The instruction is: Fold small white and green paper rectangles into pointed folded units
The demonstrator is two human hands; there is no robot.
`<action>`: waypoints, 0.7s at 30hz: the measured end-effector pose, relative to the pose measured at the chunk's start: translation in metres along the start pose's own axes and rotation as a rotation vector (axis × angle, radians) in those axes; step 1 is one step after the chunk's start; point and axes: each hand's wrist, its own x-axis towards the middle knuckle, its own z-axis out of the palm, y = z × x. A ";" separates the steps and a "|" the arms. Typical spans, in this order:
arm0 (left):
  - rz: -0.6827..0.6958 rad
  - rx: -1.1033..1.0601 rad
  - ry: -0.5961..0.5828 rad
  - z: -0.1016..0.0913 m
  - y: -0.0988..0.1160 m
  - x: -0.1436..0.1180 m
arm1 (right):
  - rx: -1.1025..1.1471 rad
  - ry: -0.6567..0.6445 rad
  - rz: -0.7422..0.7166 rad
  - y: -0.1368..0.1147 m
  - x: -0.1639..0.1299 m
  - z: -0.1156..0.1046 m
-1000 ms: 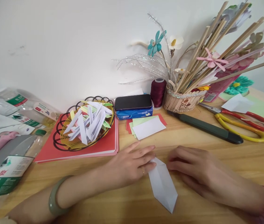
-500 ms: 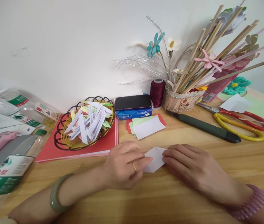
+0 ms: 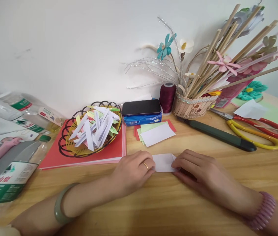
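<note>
Both hands pin a folded white paper point(image 3: 164, 162) flat on the wooden table point(image 3: 203, 216), its long axis running left-right: left hand point(image 3: 132, 172) curled, right hand point(image 3: 198, 168) pressing, fingers together.

- A wire basket point(image 3: 66, 149) full of folded paper bits sits on a red book point(image 3: 109, 152), left.
- Small coloured paper cards point(image 3: 157, 133) lie in the middle.
- Yellow scissors point(image 3: 254, 136) lie far right, near a green knife point(image 3: 219, 134).
</note>
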 end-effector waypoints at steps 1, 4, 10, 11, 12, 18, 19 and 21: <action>-0.011 -0.042 -0.019 0.000 -0.001 0.000 | 0.019 -0.009 0.020 0.000 0.000 -0.001; -0.013 -0.149 -0.040 0.000 -0.004 0.001 | 0.066 -0.047 0.076 0.003 0.000 -0.002; -0.085 -0.244 0.005 0.000 -0.003 0.001 | 0.191 -0.090 0.153 0.012 -0.001 -0.003; -0.094 -0.247 0.010 0.000 -0.002 0.001 | 0.208 -0.092 0.161 0.013 0.000 -0.004; -0.102 -0.250 0.015 0.001 -0.002 0.001 | 0.223 -0.093 0.169 0.014 0.000 -0.004; -0.176 -0.284 0.008 0.001 0.001 0.002 | 0.289 -0.078 0.216 0.014 0.004 -0.003; -0.198 -0.285 -0.011 0.000 0.002 0.002 | 0.297 -0.079 0.231 0.013 0.004 -0.003; -0.245 -0.291 -0.060 -0.002 0.004 0.005 | 0.308 -0.090 0.266 0.013 0.004 -0.002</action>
